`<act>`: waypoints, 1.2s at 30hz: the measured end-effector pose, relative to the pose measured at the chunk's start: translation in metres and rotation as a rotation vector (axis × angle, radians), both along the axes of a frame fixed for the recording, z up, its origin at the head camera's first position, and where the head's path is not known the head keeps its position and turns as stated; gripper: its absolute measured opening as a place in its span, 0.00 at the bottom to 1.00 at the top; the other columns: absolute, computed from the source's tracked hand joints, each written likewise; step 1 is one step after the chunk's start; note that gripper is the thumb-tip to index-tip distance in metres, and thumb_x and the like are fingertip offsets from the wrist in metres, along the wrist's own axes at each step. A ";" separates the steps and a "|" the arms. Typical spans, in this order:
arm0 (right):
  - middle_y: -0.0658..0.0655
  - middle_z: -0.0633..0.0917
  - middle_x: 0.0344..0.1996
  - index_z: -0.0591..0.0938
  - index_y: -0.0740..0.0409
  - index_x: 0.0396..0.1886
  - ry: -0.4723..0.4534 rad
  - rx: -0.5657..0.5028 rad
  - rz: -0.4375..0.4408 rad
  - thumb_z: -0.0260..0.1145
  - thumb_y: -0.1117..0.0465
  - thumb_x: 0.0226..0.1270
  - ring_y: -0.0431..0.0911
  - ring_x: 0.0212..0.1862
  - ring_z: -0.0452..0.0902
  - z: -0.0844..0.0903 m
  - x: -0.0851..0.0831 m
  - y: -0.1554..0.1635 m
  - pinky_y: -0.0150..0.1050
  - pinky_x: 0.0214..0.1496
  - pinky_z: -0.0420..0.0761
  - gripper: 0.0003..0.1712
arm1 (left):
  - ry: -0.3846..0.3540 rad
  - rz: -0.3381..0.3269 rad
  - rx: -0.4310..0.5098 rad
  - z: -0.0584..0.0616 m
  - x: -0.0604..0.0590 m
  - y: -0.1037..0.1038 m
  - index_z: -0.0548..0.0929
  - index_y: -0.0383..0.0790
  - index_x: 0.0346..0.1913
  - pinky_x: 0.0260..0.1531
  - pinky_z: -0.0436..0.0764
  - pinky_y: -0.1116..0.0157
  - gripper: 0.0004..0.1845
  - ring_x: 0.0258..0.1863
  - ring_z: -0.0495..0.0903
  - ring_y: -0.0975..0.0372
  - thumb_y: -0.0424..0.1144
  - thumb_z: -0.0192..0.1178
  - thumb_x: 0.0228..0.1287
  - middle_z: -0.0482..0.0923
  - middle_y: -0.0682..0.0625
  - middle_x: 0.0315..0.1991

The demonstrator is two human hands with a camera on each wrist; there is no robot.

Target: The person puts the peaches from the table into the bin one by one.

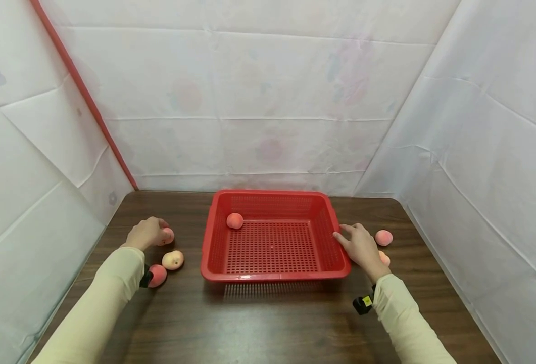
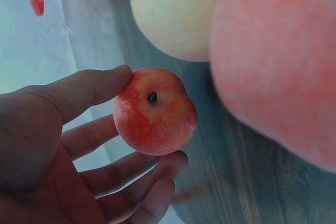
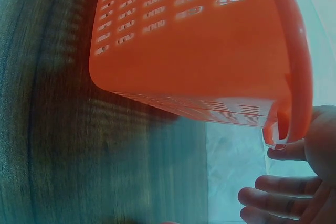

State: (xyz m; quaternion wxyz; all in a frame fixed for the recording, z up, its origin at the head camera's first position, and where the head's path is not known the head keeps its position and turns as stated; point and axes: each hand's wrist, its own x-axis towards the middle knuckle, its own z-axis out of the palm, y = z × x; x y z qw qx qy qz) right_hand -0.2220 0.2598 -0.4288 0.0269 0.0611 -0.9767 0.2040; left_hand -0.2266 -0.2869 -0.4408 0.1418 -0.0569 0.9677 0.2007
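Note:
At the left of the table my left hand [image 1: 145, 233] pinches a red peach [image 2: 157, 119] with a small green stem mark, thumb on one side and fingers on the other. Beside that hand lie a pale yellow peach [image 1: 173, 260] and a pinkish-red peach [image 1: 157, 275]. A red plastic basket [image 1: 275, 277] with slotted walls stands in the middle. One peach [image 1: 234, 221] sits inside it, near the back left corner. My right hand [image 1: 360, 246] is at the basket's right rim, fingers extended; in the right wrist view the rim hides part of the thumb side.
To the right of my right hand lies a pink peach [image 1: 383, 237]; another peach [image 1: 384, 258] is partly hidden by the wrist. White sheets [image 1: 272, 101] enclose the dark wooden table [image 1: 258, 328] at the back and sides. A red strip [image 1: 86, 96] runs down the left sheet.

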 end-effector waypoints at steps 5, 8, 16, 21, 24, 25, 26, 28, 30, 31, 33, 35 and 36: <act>0.68 0.80 0.45 0.78 0.65 0.60 -0.004 0.004 -0.003 0.61 0.48 0.69 0.54 0.38 0.77 -0.001 -0.001 0.000 0.52 0.42 0.78 0.30 | 0.023 0.004 -0.006 0.002 -0.001 0.000 0.77 0.32 0.59 0.45 0.76 0.45 0.27 0.47 0.78 0.39 0.44 0.59 0.58 0.76 0.28 0.56; 0.67 0.80 0.45 0.78 0.65 0.60 -0.002 0.003 -0.003 0.61 0.48 0.69 0.55 0.39 0.77 0.000 -0.002 0.000 0.52 0.43 0.78 0.29 | 0.044 0.000 -0.013 0.004 -0.002 0.001 0.77 0.32 0.59 0.42 0.77 0.46 0.28 0.44 0.79 0.40 0.44 0.59 0.57 0.76 0.27 0.55; 0.67 0.80 0.43 0.79 0.65 0.60 0.009 0.009 -0.003 0.61 0.48 0.70 0.55 0.38 0.77 -0.001 -0.002 -0.002 0.50 0.40 0.77 0.29 | 0.119 -0.013 -0.012 0.011 -0.005 0.006 0.77 0.30 0.57 0.40 0.77 0.45 0.27 0.40 0.81 0.43 0.44 0.59 0.59 0.85 0.38 0.38; 0.66 0.80 0.42 0.79 0.65 0.60 0.010 0.016 -0.003 0.61 0.47 0.70 0.53 0.35 0.75 -0.002 -0.002 -0.002 0.48 0.38 0.76 0.29 | 0.136 -0.020 -0.028 0.016 -0.007 0.008 0.76 0.30 0.58 0.39 0.77 0.45 0.27 0.38 0.81 0.43 0.44 0.59 0.59 0.86 0.44 0.31; 0.66 0.80 0.41 0.79 0.65 0.60 0.003 0.020 -0.008 0.61 0.47 0.70 0.52 0.34 0.74 0.000 -0.002 -0.001 0.46 0.37 0.75 0.29 | 0.157 -0.017 -0.032 0.019 -0.008 0.009 0.75 0.29 0.59 0.40 0.77 0.44 0.28 0.40 0.81 0.40 0.44 0.59 0.59 0.84 0.36 0.40; 0.66 0.80 0.42 0.79 0.65 0.60 0.003 0.023 -0.006 0.61 0.48 0.70 0.52 0.34 0.74 0.000 -0.002 -0.001 0.46 0.37 0.75 0.29 | 0.168 -0.015 -0.034 0.021 -0.008 0.009 0.75 0.29 0.59 0.41 0.77 0.44 0.28 0.41 0.80 0.39 0.44 0.58 0.59 0.83 0.33 0.44; 0.66 0.80 0.41 0.79 0.64 0.60 0.003 0.023 -0.009 0.61 0.47 0.70 0.52 0.34 0.74 0.001 -0.002 -0.001 0.46 0.37 0.75 0.29 | 0.177 -0.012 -0.034 0.022 -0.008 0.010 0.75 0.28 0.59 0.41 0.77 0.44 0.28 0.42 0.80 0.38 0.44 0.58 0.59 0.81 0.31 0.47; 0.66 0.80 0.41 0.79 0.65 0.60 0.006 0.025 -0.007 0.61 0.48 0.70 0.52 0.35 0.74 0.001 -0.002 -0.002 0.47 0.37 0.76 0.29 | 0.194 -0.010 -0.035 0.024 -0.009 0.011 0.74 0.26 0.58 0.43 0.76 0.43 0.29 0.45 0.79 0.36 0.45 0.58 0.60 0.79 0.28 0.50; 0.66 0.80 0.42 0.79 0.65 0.59 0.014 0.024 -0.004 0.61 0.48 0.70 0.53 0.36 0.75 0.000 -0.003 -0.002 0.48 0.39 0.76 0.28 | 0.204 -0.005 -0.032 0.026 -0.009 0.012 0.74 0.25 0.58 0.44 0.76 0.42 0.28 0.48 0.78 0.35 0.45 0.57 0.62 0.78 0.27 0.51; 0.66 0.80 0.42 0.79 0.66 0.59 0.017 0.024 0.000 0.61 0.48 0.70 0.54 0.36 0.76 0.000 -0.003 -0.002 0.49 0.39 0.76 0.28 | 0.209 -0.004 -0.029 0.027 -0.008 0.013 0.74 0.25 0.58 0.45 0.76 0.42 0.28 0.48 0.78 0.34 0.45 0.56 0.63 0.78 0.27 0.52; 0.67 0.80 0.43 0.79 0.66 0.59 0.018 0.023 0.002 0.61 0.48 0.70 0.55 0.37 0.76 -0.001 -0.003 -0.002 0.50 0.40 0.77 0.28 | 0.221 -0.004 -0.025 0.029 -0.008 0.015 0.74 0.25 0.59 0.45 0.76 0.42 0.28 0.49 0.78 0.34 0.46 0.56 0.64 0.78 0.27 0.52; 0.67 0.81 0.44 0.80 0.65 0.59 0.021 0.028 -0.001 0.61 0.48 0.70 0.56 0.39 0.77 -0.001 -0.002 -0.002 0.51 0.41 0.78 0.28 | 0.236 -0.005 -0.021 0.031 -0.008 0.018 0.74 0.25 0.59 0.44 0.76 0.42 0.29 0.49 0.78 0.34 0.46 0.56 0.64 0.77 0.26 0.53; 0.67 0.81 0.44 0.80 0.65 0.58 0.021 0.032 -0.004 0.61 0.48 0.69 0.56 0.39 0.77 -0.002 -0.001 -0.002 0.52 0.42 0.78 0.28 | 0.245 -0.006 -0.020 0.032 -0.008 0.019 0.74 0.25 0.59 0.44 0.76 0.42 0.29 0.48 0.78 0.34 0.46 0.57 0.64 0.77 0.27 0.53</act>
